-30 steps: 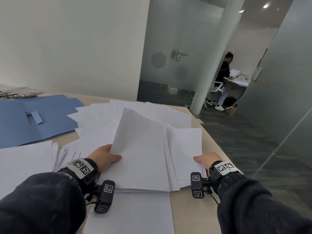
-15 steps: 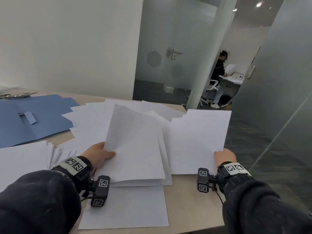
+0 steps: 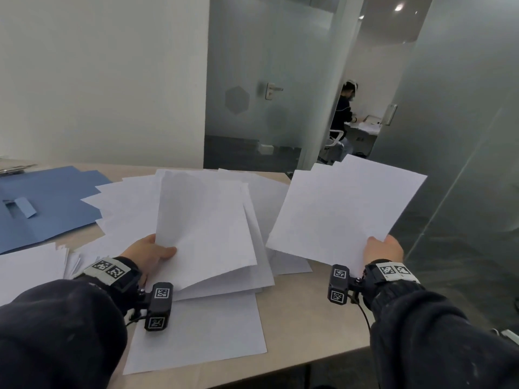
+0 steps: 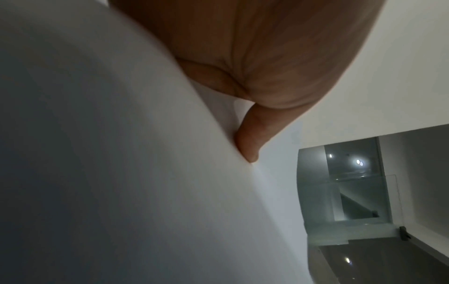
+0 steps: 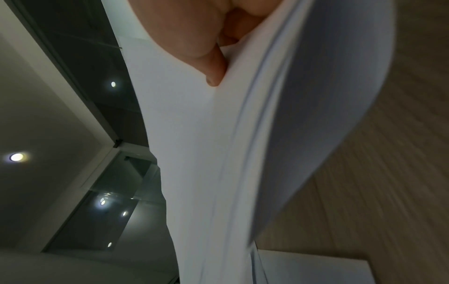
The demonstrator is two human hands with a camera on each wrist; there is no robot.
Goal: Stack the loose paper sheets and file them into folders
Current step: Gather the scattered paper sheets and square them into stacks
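My left hand [image 3: 153,252] pinches a bundle of white sheets [image 3: 205,228] at its near left edge, thumb on top; the bundle tilts up over the paper spread on the table. The left wrist view shows that thumb [image 4: 252,138] pressed on the paper [image 4: 121,173]. My right hand [image 3: 383,249] grips a few white sheets [image 3: 345,211] by their near right corner, lifted clear over the table's right edge. Close up, the right thumb [image 5: 213,67] lies on these sheets [image 5: 218,153]. An open blue folder [image 3: 50,203] lies flat at the far left.
Loose white sheets [image 3: 126,203] fan across the beige table [image 3: 303,310]. One sheet [image 3: 202,332] lies by the near edge and a stack [image 3: 28,270] sits at the left. A glass partition [image 3: 463,136] stands to the right. A person [image 3: 341,119] sits in the far room.
My right hand has lifted a few sheets off the table and carried them right and upward. My left hand keeps its hold on the bundle, almost in place.
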